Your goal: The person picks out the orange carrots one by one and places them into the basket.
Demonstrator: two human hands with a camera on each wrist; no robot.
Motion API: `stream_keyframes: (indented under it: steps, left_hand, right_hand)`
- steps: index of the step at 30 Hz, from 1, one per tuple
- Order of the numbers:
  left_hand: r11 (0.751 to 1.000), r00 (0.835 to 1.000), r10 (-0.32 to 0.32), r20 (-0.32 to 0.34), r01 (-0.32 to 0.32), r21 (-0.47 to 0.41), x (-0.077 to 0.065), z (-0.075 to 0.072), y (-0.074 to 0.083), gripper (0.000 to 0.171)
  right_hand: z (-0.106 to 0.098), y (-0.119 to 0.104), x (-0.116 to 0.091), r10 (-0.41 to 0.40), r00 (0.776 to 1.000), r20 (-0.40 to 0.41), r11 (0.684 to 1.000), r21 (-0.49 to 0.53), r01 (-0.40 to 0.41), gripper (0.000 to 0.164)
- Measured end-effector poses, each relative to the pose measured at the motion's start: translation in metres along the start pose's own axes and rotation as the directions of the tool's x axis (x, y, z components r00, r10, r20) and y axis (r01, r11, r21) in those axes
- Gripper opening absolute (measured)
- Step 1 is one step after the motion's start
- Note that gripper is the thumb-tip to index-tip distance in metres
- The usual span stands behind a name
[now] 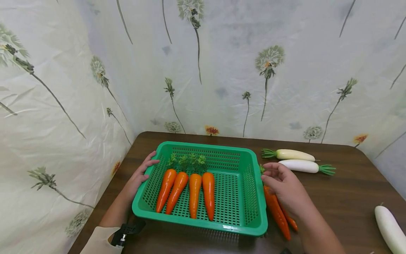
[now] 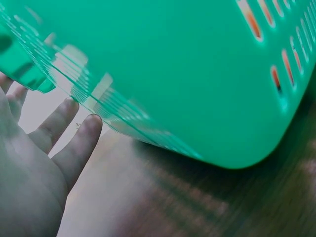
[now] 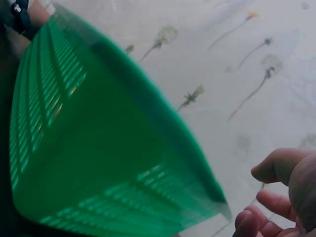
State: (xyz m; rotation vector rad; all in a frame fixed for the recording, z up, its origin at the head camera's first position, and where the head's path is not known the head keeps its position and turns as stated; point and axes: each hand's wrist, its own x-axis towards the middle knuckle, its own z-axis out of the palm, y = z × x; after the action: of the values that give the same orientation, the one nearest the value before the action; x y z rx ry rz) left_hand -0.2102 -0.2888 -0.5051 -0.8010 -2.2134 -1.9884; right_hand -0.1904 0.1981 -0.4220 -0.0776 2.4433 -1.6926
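Observation:
A green plastic basket point(image 1: 222, 227) with slotted walls stands in front of me, four-sided, with several orange carrots point(image 1: 195, 194) lying side by side inside, green tops toward the far wall. At its left side is my left hand point(image 1: 139, 176), fingers extended along the outer wall; the left wrist view shows its fingertips point(image 2: 91, 123) against the slots. My right hand point(image 1: 283, 185) hovers by the right rim, fingers loosely bent; the right wrist view shows it apart from the basket with nothing held. Below it, outside the basket, lie two carrots point(image 1: 279, 215), partly hidden by the hand.
Two white radishes point(image 1: 295, 155) with green stems lie at the back of the brown table point(image 1: 345, 197), right of the basket. Another white radish point(image 1: 391, 229) is at the right edge of view. A dandelion-patterned sheet point(image 1: 228, 70) hangs behind and to the left.

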Motion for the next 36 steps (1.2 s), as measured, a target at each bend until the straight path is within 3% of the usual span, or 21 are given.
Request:
stream_keyframes:
  steps: [10,19,36]
  left_hand:
    - [0.999,1.0,-0.006,0.0,0.005,-0.035,0.001,0.001,0.001,0.051]
    - [1.0,1.0,0.007,-0.009,-0.007,-0.009,0.0,0.002,0.002,0.05]
    - [0.999,1.0,-0.022,-0.012,0.021,-0.037,0.002,0.004,0.007,0.05]
  right_hand:
    - [-0.009,0.02,-0.004,0.023,0.999,-0.03,0.993,-0.112,-0.026,0.052]
    - [-0.021,0.045,-0.008,0.038,0.995,-0.091,0.957,-0.284,-0.062,0.055]
    - [-0.039,0.07,-0.012,0.062,0.984,-0.167,0.926,-0.359,-0.119,0.062]
